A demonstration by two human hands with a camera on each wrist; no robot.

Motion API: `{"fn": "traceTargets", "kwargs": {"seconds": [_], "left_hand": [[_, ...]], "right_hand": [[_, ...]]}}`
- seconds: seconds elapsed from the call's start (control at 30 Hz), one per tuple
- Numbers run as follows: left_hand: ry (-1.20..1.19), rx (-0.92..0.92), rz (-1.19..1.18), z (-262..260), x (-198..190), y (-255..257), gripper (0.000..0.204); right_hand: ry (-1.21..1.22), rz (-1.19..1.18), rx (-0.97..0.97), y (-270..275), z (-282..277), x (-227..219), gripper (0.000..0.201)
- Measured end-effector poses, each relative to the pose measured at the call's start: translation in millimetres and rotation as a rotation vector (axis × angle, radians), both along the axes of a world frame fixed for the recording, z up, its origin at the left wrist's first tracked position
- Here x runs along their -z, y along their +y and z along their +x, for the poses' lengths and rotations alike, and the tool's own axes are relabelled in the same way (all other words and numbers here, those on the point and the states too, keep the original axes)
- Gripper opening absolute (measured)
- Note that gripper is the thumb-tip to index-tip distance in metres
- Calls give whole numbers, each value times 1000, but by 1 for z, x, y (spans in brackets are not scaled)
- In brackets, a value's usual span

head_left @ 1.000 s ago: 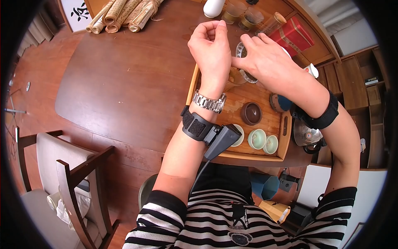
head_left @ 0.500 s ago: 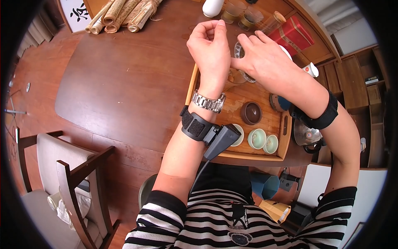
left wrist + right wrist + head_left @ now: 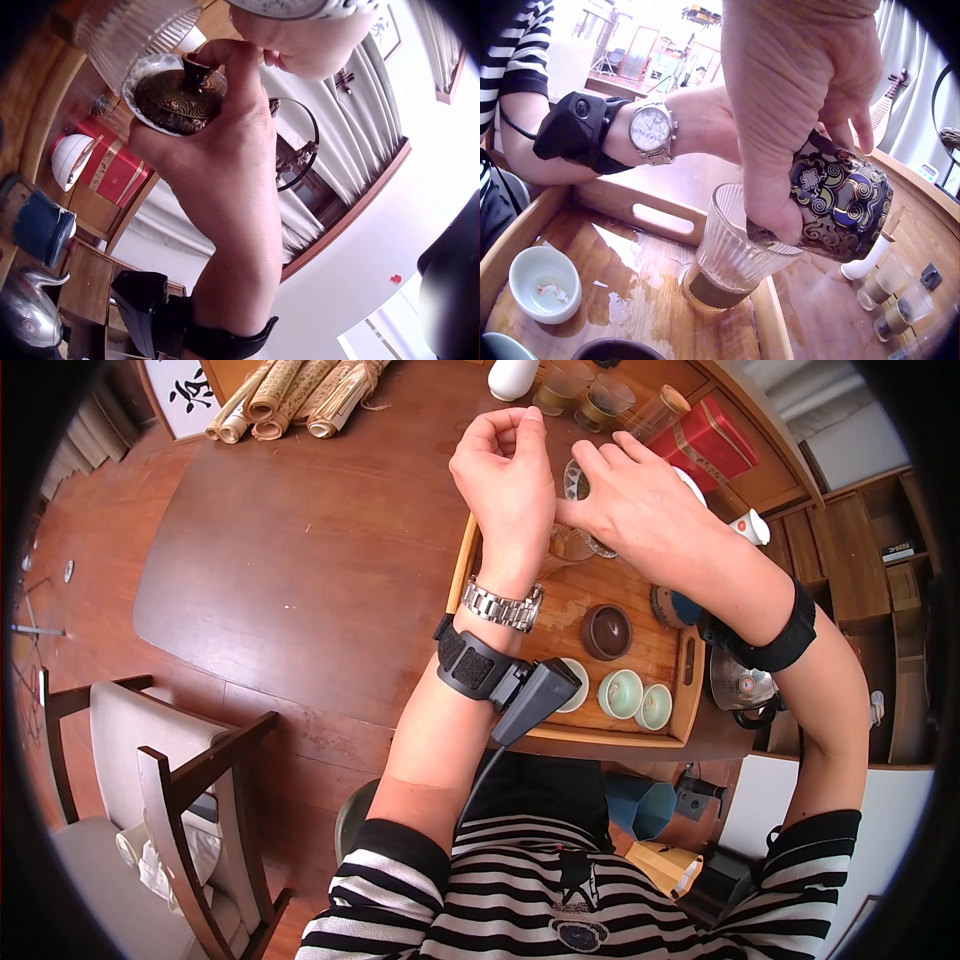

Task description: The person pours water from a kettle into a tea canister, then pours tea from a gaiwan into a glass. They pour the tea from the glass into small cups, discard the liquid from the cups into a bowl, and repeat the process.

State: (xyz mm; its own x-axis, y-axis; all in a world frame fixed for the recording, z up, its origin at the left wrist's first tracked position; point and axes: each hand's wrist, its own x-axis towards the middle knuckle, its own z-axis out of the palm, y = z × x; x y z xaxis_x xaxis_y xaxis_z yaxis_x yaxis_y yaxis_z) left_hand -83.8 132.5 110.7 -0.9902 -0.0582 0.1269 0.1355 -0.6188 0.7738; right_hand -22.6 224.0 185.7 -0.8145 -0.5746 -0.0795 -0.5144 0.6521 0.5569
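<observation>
My right hand [image 3: 802, 82] grips a dark gaiwan [image 3: 844, 199] with gold, swirled patterns and tips it over a ribbed glass pitcher [image 3: 739, 255]. In the left wrist view, one of that hand's fingers rests on the knob of the patterned lid [image 3: 176, 101], and the flared rim is pale. The pitcher stands at the edge of the wooden tray [image 3: 577, 191] and has a brown band low down. My left hand [image 3: 508, 480] is raised beside the right thumb, fingers curled in and thumb upright, with nothing visible in it.
Pale green cups [image 3: 620, 695] and a brown bowl [image 3: 607, 633] sit on the tray. A blue jar [image 3: 682, 608] and a steel kettle [image 3: 742, 682] stand to the right. Behind are a red box [image 3: 708, 445], glasses [image 3: 603, 405] and a white vase [image 3: 514, 378]; rolled bamboo scrolls [image 3: 300, 395] lie back left.
The right hand has turned very slightly with the gaiwan, so a little less of the rim shows in the head view. The left hand has barely moved.
</observation>
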Motion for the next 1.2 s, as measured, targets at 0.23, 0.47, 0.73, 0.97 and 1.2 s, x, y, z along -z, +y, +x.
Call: {"fn": "traceTargets", "kwargs": {"seconds": [0.23,0.47,0.73,0.97,1.2], "left_hand": [[-4,-5,-10,1,-1,-1,12],[-8,3,-14,1,0,0,12],[8,-3,-31,2,0,1,12],[11,9,-35,2,1,2,13],[11,18,-38,2,2,3,15]], "right_hand": [[6,-8,-1,1,0,0,26],[-71,-104,53,6,2,-6,34],[-147,-432,296,22,11,-7,55],[-121,-895,346,47,19,7,48],[-106,-1387,527,73,35,45,47]]}}
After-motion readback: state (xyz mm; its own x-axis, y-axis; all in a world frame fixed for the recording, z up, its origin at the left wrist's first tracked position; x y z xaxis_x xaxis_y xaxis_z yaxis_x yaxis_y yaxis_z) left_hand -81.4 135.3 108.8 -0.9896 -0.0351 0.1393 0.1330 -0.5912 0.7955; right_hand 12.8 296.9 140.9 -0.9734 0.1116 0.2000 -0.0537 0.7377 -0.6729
